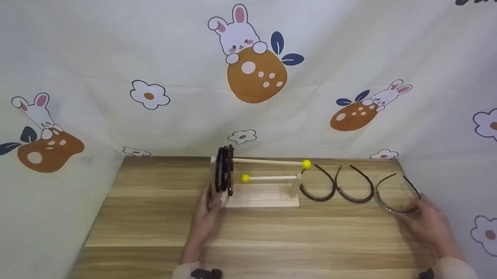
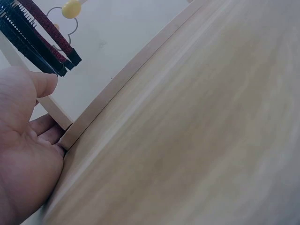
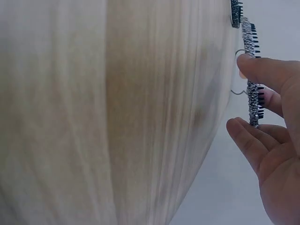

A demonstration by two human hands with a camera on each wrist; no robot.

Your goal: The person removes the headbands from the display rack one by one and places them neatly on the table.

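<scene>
Headband (image 1: 390, 207) is what we have in hand, at the right end of a row on the desk (image 1: 302, 248). Our right grip (image 1: 428, 222) is closed around its right side, thumb on one face and fingers behind. The band is narrow, so a light pinch might let it twist or slip; squeezing the springy legs could make it flick away. Its neighbour, the middle headband (image 1: 351, 198), lies just beside it, and we think their teeth might snag and drag that one along if we pulled sideways. The left headband (image 1: 314, 198) lies near the end of the wooden stand (image 1: 266, 195), where sliding the stand could push it askew.

Our left grip (image 1: 207, 215) is partly closed about the stand's left end, fingers behind the upright, thumb apart from them near the hanging headbands (image 1: 224, 173). A careless thumb could nudge those, and tilting the stand might send them sliding along the rear rod (image 1: 269, 162) toward its yellow ball (image 1: 306, 164). The front rod (image 1: 272, 177) bears no headbands; with the load bunched at the left, letting go while something tugs the stand could make it shift or tip.
</scene>
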